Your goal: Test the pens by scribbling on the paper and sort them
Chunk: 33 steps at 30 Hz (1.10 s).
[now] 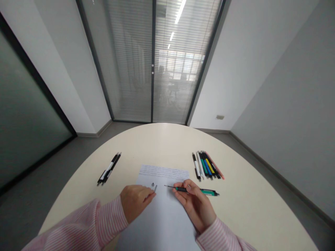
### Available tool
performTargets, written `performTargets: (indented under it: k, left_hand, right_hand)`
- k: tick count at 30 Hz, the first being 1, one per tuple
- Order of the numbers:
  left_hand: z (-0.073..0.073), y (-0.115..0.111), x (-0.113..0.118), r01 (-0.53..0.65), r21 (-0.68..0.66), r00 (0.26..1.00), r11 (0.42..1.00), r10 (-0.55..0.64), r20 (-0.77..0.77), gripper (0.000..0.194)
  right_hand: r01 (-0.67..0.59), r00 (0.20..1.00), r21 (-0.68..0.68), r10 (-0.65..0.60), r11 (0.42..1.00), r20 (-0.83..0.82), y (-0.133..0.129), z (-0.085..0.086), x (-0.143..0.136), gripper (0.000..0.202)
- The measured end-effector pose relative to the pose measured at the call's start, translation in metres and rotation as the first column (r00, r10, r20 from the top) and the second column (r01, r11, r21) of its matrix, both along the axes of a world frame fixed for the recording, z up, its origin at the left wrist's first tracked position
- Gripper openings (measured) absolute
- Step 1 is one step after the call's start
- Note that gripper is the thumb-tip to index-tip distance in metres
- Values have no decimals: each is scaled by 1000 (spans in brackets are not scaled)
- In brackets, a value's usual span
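My right hand (195,200) holds a green and black pen (209,192) sideways over the paper, with its bare thin refill pointing left. Between the fingertips of my left hand (137,202) is a small silvery piece (155,188), perhaps a spring; it is too small to be certain. A tiny dark part (153,184) lies on the paper just beyond my left fingers. Both hands are over the white sheet (159,223), which has lines of writing along its far end.
Two black and white pens (109,169) lie on the round cream table (162,143) at the left. At the right is a row of several coloured pens (206,165). Past the table's far edge stands a glass partition with blinds (133,87).
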<state>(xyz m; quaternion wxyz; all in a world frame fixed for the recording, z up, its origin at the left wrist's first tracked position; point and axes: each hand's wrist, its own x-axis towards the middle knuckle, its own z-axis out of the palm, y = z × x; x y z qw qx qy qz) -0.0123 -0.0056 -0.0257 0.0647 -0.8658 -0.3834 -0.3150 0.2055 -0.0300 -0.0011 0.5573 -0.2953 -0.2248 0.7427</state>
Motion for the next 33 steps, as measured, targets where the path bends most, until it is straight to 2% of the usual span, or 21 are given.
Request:
performTargets:
  k: [5,10,13,15,17,19,21,24,26,27,28,30,31,32,33]
  left_hand:
    - [6,-1,0,20,-45,998,999,-18,52,49]
    - [24,-4,2,183,-189,948,965,-122,292,27]
    - [32,-6,5,282,-193,901,940,-191,389,16]
    - [35,-8,6,313,-193,883,930,-210,420,7]
    - [37,-9,6,303,-203,876,931,-188,445,8]
    - [40,-9,4,262,-220,867,940,-129,482,7]
    - [42,-7,1,248,-272,826,930,-56,561,7]
    - [43,-4,-4,294,-333,682,896,47,730,7]
    - [42,-3,-7,282,-299,610,912,70,789,9]
    - [41,-3,-8,257,-261,620,931,48,783,10]
    - [40,-4,-9,227,-204,660,952,4,751,12]
    - [39,-7,-10,223,-24,808,975,-171,564,14]
    - [38,-8,-10,268,80,872,960,-277,404,14]
    - [37,-10,-10,335,165,903,928,-366,226,12]
    - [36,-11,-9,403,222,902,888,-427,68,10]
  right_hand:
    - [-10,1000,-5,10,1000,5,0,0,1,9]
    - [-77,997,22,77,997,16,-2,0,-1,10]
    - [-142,990,45,142,989,10,-4,1,-3,13]
    - [-163,987,46,163,986,5,-5,2,-4,15]
    - [-157,988,32,157,987,10,-5,3,-5,17]
    - [-113,993,31,112,993,26,-5,3,-5,18]
    - [-31,999,56,29,998,40,-4,2,-5,17]
    - [89,995,83,-93,992,38,-2,0,-3,16]
    - [174,983,55,-177,983,47,0,-3,-1,19]
    - [226,972,29,-228,974,59,1,-4,0,21]
    - [280,957,0,-279,960,76,2,-6,1,23]
    - [360,929,-51,-353,931,115,3,-8,1,25]
    - [380,920,-63,-369,923,130,3,-9,0,26]
    - [387,916,-66,-375,920,142,3,-10,0,26]
    - [386,915,-64,-374,920,150,3,-10,0,26]
